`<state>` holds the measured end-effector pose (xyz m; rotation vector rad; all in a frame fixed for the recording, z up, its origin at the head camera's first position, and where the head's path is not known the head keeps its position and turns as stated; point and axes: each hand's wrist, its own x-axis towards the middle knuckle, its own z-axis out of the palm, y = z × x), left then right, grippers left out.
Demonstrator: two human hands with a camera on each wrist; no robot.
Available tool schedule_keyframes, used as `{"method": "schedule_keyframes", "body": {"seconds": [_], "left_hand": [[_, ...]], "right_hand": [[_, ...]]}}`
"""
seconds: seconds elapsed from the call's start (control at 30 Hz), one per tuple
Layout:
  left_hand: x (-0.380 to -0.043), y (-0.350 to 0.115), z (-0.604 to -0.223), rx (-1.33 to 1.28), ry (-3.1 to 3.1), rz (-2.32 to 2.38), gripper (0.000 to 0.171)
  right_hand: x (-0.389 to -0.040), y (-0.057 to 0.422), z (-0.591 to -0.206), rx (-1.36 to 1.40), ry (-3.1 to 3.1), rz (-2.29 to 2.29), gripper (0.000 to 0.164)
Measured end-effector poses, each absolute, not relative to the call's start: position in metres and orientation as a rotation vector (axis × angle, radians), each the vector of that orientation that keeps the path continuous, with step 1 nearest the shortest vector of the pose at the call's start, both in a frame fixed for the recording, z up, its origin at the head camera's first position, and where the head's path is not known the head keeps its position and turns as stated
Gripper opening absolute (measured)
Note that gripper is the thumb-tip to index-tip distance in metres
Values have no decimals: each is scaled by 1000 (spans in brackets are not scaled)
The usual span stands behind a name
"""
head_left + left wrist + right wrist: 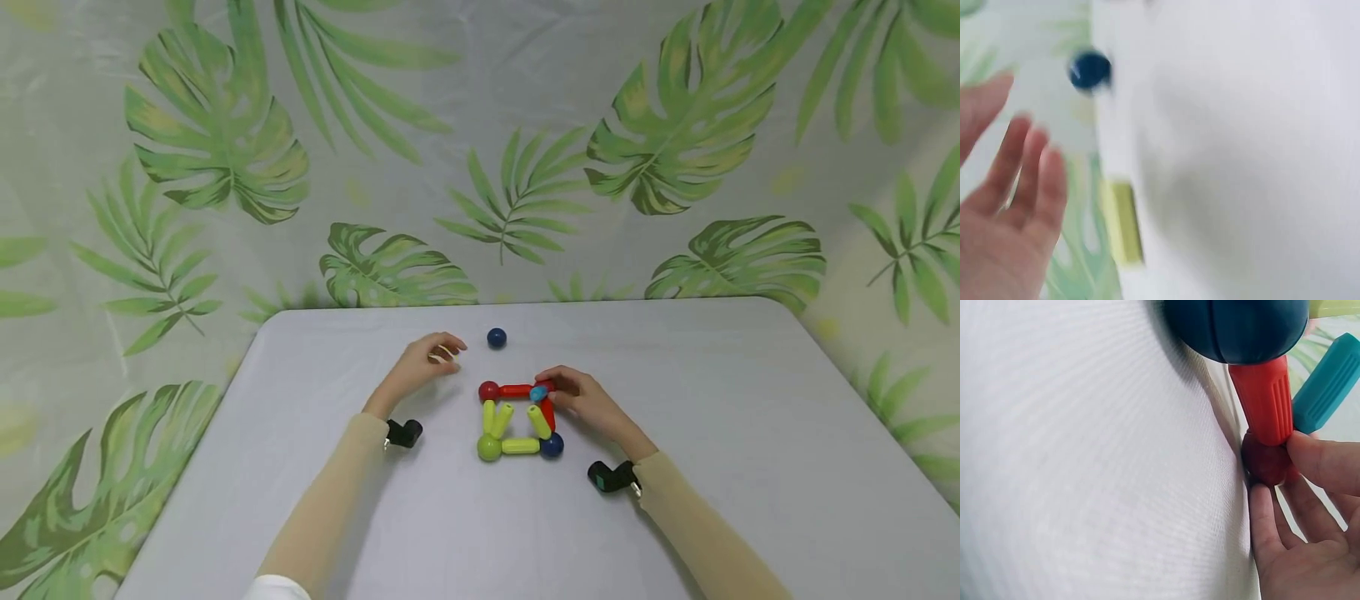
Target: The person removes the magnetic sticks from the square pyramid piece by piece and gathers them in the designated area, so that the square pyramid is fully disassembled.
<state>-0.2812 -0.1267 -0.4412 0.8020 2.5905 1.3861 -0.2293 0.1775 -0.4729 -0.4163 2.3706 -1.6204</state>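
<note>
Leaf-printed cloth (pixel 225 125) hangs behind a white table (pixel 450 533), where a ball-and-rod frame (pixel 521 447) lies near the middle. The left hand (pixel 416 362), at ten o'clock from the frame, has its fingers loosely bent and apart, with nothing in its grip. The right hand (pixel 592 404), between two and three o'clock, pinches a red ball (pixel 1264 459) at the frame's one o'clock corner. Loose on the table, a navy ball (pixel 497 337) sits apart from the frame, past its eleven o'clock side: between two and three o'clock from the left hand, ten o'clock from the right. The left is clearly nearer, yet not touching. By the right thumb, a teal rod (pixel 1329 384) tilts up off the table; whether it meets the red ball, I cannot tell.
</note>
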Motion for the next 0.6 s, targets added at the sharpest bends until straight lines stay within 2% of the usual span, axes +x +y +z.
{"method": "schedule_keyframes", "body": {"seconds": [0.13, 0.27, 0.6], "left_hand": [[-250, -103, -436, 1024, 2250, 1336, 37], [-230, -87, -436, 1087, 2195, 1225, 36], [-225, -84, -437, 1059, 2297, 1219, 26]], "right_hand": [[-231, 179, -473, -410, 2353, -1633, 32], [-233, 179, -478, -407, 2360, -1631, 31], [-232, 181, -482, -444, 2372, -1636, 31]]}}
